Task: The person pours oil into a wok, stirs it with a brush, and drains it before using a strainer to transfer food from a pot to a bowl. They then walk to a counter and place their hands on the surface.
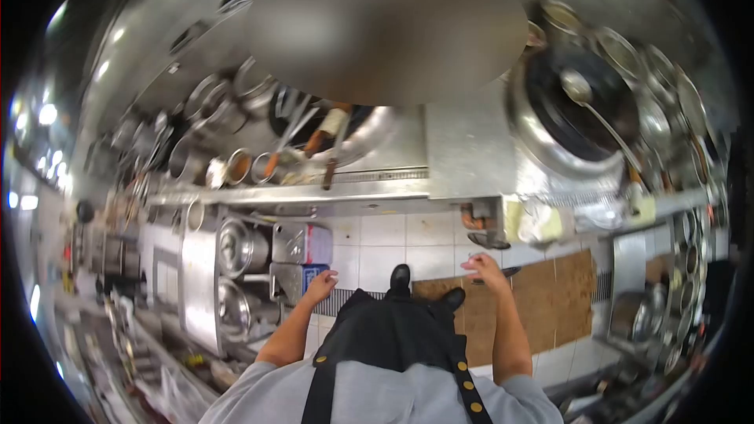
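My left hand (320,286) hangs low beside the dark apron (393,334), next to a blue-labelled metal tin (290,279); its fingers are bent and what they hold, if anything, is too small to tell. On the other side, my right hand (484,268) is raised over the brown floor mat (542,302), fingers partly curled. A dark object (510,272) shows just beside it, and I cannot make out whether the hand touches it. Ahead is the steel stove counter (463,149), with a large black wok (581,102) at the right, a ladle (577,88) lying in it.
Another wok with utensils (326,129) sits at the left of the counter, near small pots (238,166). Lidded steel pots (236,247) stand on a left shelf. Orange pipework (473,217) sticks out below the counter. A large blur covers the top centre.
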{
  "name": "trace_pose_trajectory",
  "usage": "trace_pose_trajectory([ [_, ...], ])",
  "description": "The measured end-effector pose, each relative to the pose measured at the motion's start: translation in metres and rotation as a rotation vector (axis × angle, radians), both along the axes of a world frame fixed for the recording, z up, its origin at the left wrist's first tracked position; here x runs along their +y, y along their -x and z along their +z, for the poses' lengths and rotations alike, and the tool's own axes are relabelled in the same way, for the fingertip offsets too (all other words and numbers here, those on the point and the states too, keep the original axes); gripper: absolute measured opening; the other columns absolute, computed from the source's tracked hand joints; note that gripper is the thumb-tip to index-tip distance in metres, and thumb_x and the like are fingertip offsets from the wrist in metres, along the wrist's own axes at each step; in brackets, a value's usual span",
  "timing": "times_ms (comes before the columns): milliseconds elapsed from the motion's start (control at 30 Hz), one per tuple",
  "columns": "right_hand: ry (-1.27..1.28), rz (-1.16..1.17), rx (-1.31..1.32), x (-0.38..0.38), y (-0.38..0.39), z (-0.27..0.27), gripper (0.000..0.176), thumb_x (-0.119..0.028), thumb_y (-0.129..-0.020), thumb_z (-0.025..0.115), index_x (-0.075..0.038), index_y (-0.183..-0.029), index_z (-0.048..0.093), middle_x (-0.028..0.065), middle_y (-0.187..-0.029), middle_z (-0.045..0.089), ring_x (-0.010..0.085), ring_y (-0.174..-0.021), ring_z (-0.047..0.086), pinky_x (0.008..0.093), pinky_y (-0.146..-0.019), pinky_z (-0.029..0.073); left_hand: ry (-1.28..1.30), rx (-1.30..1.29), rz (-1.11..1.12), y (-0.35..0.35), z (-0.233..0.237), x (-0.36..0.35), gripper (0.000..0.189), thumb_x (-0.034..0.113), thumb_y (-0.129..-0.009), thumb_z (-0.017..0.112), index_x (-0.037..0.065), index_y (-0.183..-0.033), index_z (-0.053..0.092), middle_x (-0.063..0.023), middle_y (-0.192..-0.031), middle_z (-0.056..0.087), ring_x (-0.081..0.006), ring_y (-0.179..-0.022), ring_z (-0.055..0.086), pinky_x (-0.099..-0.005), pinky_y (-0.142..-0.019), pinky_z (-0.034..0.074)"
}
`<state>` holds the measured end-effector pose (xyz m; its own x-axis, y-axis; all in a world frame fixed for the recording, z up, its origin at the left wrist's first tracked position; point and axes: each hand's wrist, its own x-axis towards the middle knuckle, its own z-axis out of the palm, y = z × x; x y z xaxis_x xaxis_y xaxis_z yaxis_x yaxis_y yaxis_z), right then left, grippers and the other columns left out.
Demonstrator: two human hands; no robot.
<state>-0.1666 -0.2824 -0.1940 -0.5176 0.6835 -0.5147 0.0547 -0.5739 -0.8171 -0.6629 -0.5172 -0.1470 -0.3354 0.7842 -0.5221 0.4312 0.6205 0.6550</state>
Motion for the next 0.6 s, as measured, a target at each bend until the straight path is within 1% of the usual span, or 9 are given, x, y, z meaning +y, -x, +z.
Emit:
trace_pose_trajectory([
  [33, 0.051, 0.069, 0.1, -0.003, 0.019, 0.021, 0.031, -0.025, -0.092, 0.058, -0.002, -0.111, 0.052, 0.0202, -0.121, 0.058, 0.0255, -0.113, 0.058, 0.0387, -0.084, 0.053, -0.002, 0.021, 0.015, 0.002, 0.001, -0.007, 0.033, 0.019, -0.086, 0.06, 0.003, -0.114, 0.059, -0.007, -0.072, 0.062, -0.0154, -0.064, 0.059, -0.031, -0.06, 0.047],
  [67, 0.04, 0.11, 0.107, -0.003, 0.038, 0.041, 0.031, -0.025, -0.092, 0.058, -0.002, -0.111, 0.052, 0.0202, -0.121, 0.058, 0.0255, -0.113, 0.058, 0.0387, -0.084, 0.053, -0.014, 0.03, 0.055, 0.002, -0.002, -0.018, 0.033, 0.019, -0.086, 0.06, 0.003, -0.114, 0.059, -0.007, -0.072, 0.062, -0.0154, -0.064, 0.059, -0.031, -0.06, 0.047],
  [133, 0.268, 0.212, 0.496, -0.013, 0.073, 0.077, 0.028, -0.03, -0.096, 0.051, -0.004, -0.106, 0.054, 0.0225, -0.133, 0.05, 0.0296, -0.124, 0.05, 0.044, -0.095, 0.047, -0.04, -0.016, 0.12, 0.002, -0.015, -0.052, 0.032, 0.02, -0.086, 0.061, 0.004, -0.114, 0.06, -0.0074, -0.073, 0.063, -0.0167, -0.064, 0.059, -0.0316, -0.061, 0.048],
  [233, 0.455, 0.204, 0.6, -0.031, 0.127, 0.125, 0.032, -0.034, -0.098, 0.046, -0.004, -0.101, 0.057, 0.0242, -0.134, 0.049, 0.0331, -0.13, 0.043, 0.0477, -0.099, 0.043, 0.094, -0.037, 0.062, 0.008, -0.048, -0.109, 0.03, 0.021, -0.087, 0.061, 0.006, -0.113, 0.061, -0.0081, -0.075, 0.064, -0.0171, -0.065, 0.06, -0.0317, -0.061, 0.048],
  [333, 0.469, 0.279, 0.486, -0.046, 0.181, 0.105, 0.02, -0.023, -0.098, 0.05, -0.004, -0.097, 0.057, 0.0242, -0.127, 0.054, 0.0341, -0.123, 0.051, 0.0482, -0.097, 0.047, 0.187, -0.088, 0.038, 0.027, -0.12, -0.187, 0.035, 0.023, -0.087, 0.062, 0.006, -0.118, 0.057, -0.0074, -0.076, 0.064, -0.015, -0.063, 0.06, -0.0299, -0.05, 0.047],
  [367, 0.429, 0.362, 0.393, -0.052, 0.203, 0.098, 0.015, -0.019, -0.097, 0.051, -0.004, -0.097, 0.057, 0.0241, -0.125, 0.056, 0.0342, -0.119, 0.054, 0.0481, -0.096, 0.048, 0.269, -0.067, 0.021, 0.035, -0.12, -0.197, 0.036, 0.023, -0.086, 0.063, 0.006, -0.118, 0.057, -0.0078, -0.076, 0.064, -0.0155, -0.063, 0.06, -0.0307, -0.049, 0.048],
  [400, 0.489, 0.36, 0.343, -0.058, 0.225, 0.092, 0.01, -0.01, -0.095, 0.053, -0.004, -0.101, 0.057, 0.0216, -0.116, 0.06, 0.0319, -0.11, 0.06, 0.0464, -0.092, 0.052, 0.31, -0.154, 0.168, 0.044, -0.117, -0.209, 0.035, 0.024, -0.085, 0.065, 0.008, -0.115, 0.059, -0.0093, -0.074, 0.064, -0.0172, -0.063, 0.062, -0.033, -0.051, 0.048],
  [433, 0.477, 0.382, 0.328, -0.066, 0.243, 0.093, 0.01, -0.01, -0.095, 0.053, -0.004, -0.101, 0.057, 0.0216, -0.116, 0.06, 0.0319, -0.11, 0.06, 0.0464, -0.092, 0.052, 0.347, -0.246, 0.317, 0.046, -0.103, -0.218, 0.033, 0.026, -0.084, 0.066, 0.01, -0.112, 0.061, -0.0107, -0.071, 0.064, -0.0189, -0.064, 0.063, -0.0353, -0.052, 0.049],
  [600, 0.401, 0.924, -0.056, -0.087, 0.328, 0.126, 0.029, -0.005, -0.094, 0.047, -0.003, -0.122, 0.054, 0.0138, -0.099, 0.064, 0.0237, -0.097, 0.064, 0.0392, -0.088, 0.054, 0.147, -0.367, 0.649, 0.095, -0.104, -0.249, 0.03, 0.021, -0.084, 0.064, 0.009, -0.111, 0.06, -0.0074, -0.08, 0.065, -0.0177, -0.065, 0.063, -0.032, -0.049, 0.05],
])
